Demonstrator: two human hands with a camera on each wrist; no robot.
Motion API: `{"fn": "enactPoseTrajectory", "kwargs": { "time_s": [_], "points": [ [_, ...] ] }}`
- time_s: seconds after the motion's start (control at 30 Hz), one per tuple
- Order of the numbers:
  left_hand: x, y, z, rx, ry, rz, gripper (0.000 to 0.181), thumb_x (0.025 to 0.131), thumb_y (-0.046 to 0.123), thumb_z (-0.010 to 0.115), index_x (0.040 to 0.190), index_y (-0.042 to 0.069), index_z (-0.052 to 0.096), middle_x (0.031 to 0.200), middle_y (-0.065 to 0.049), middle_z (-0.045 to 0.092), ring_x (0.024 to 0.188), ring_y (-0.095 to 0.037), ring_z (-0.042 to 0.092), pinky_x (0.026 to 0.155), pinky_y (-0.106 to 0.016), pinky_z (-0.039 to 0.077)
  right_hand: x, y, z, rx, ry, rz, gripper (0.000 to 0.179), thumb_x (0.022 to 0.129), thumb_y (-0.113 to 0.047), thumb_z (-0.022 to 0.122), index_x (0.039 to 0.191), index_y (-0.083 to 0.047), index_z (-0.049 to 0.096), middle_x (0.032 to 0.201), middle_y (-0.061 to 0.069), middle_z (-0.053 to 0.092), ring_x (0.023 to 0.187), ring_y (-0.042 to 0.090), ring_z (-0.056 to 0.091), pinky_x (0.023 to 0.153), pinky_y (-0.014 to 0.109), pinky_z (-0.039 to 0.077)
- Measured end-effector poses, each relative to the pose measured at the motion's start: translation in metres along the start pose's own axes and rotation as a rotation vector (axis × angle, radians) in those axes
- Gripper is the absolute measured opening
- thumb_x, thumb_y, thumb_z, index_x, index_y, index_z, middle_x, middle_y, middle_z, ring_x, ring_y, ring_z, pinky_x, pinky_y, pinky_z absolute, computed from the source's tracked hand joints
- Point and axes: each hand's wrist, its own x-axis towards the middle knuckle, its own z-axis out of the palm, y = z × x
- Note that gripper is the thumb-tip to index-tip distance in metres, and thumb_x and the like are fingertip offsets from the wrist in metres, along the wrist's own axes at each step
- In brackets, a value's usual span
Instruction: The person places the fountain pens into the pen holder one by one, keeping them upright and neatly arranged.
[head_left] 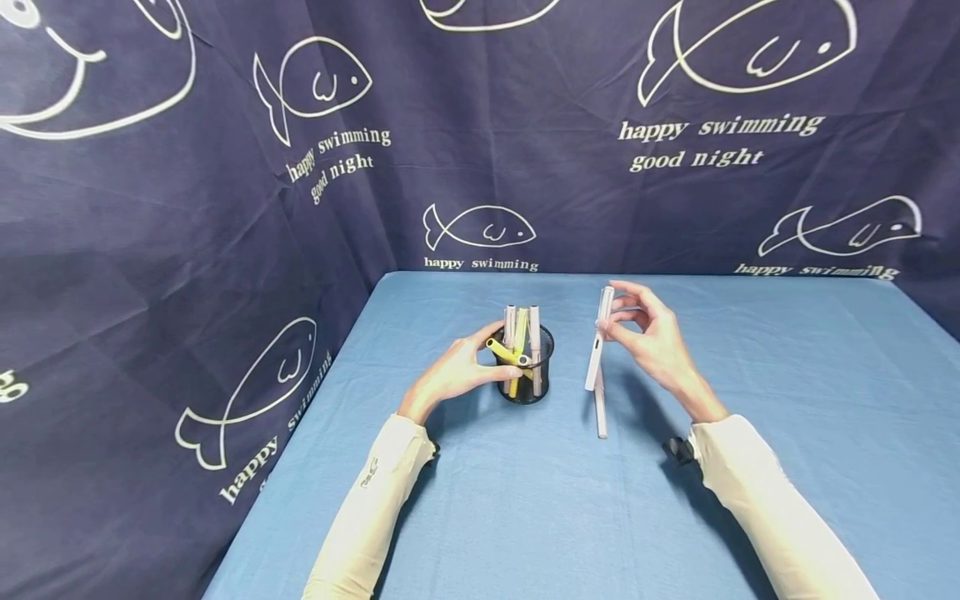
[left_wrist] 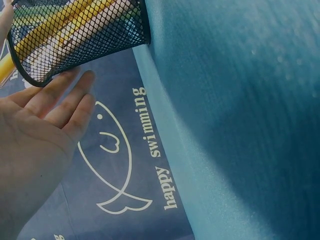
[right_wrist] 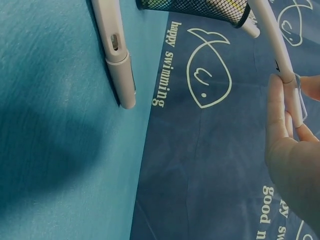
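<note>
A black mesh pen holder (head_left: 545, 367) stands on the table with several yellow and whitish pens (head_left: 535, 327) in it. My left hand (head_left: 459, 367) holds it from the left, thumb in front and fingers behind; the left wrist view shows the fingers (left_wrist: 65, 102) against the mesh. Between its fingertips and thumb, my right hand (head_left: 648, 337) pinches a white pen (head_left: 596, 360) by its capped upper end, raised and slightly tilted, to the right of the holder. Another whitish pen (head_left: 601, 412) lies on the table beneath, partly hidden by the held one in the head view.
A blue cloth (head_left: 525, 517) covers the table. Behind and to the left hangs a dark blue curtain (head_left: 585, 217) printed with white fish and lettering. A dark wrist device (head_left: 679, 451) sits at the right cuff.
</note>
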Motion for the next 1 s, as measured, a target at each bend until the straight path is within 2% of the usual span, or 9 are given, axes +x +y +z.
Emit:
{"fn": "enactPoseTrajectory", "kwargs": {
  "time_s": [0.43, 1.0],
  "points": [
    [0.0, 0.0, 0.001, 0.006, 0.004, 0.001, 0.093, 0.084, 0.06, 0.078, 0.161, 0.027, 0.038, 0.158, -0.009, 0.046, 0.144, -0.022, 0.042, 0.114, -0.046, 0.038, 0.003, -0.002, 0.005, -0.021, -0.003, -0.025, 0.059, 0.09, 0.011, 0.071, 0.145, -0.003, 0.055, 0.112, 0.015, 0.057, 0.09, 0.013, 0.065, 0.073, 0.02, 0.057],
    [0.001, -0.001, 0.0, 0.008, 0.008, 0.018, 0.092, 0.084, 0.059, 0.079, 0.161, 0.027, 0.039, 0.157, -0.007, 0.048, 0.143, -0.02, 0.044, 0.113, -0.044, 0.038, 0.012, -0.006, 0.024, 0.024, 0.019, -0.069, 0.058, 0.089, 0.015, 0.07, 0.143, 0.004, 0.054, 0.111, 0.016, 0.057, 0.092, 0.014, 0.064, 0.078, 0.02, 0.055]
  ]
}}
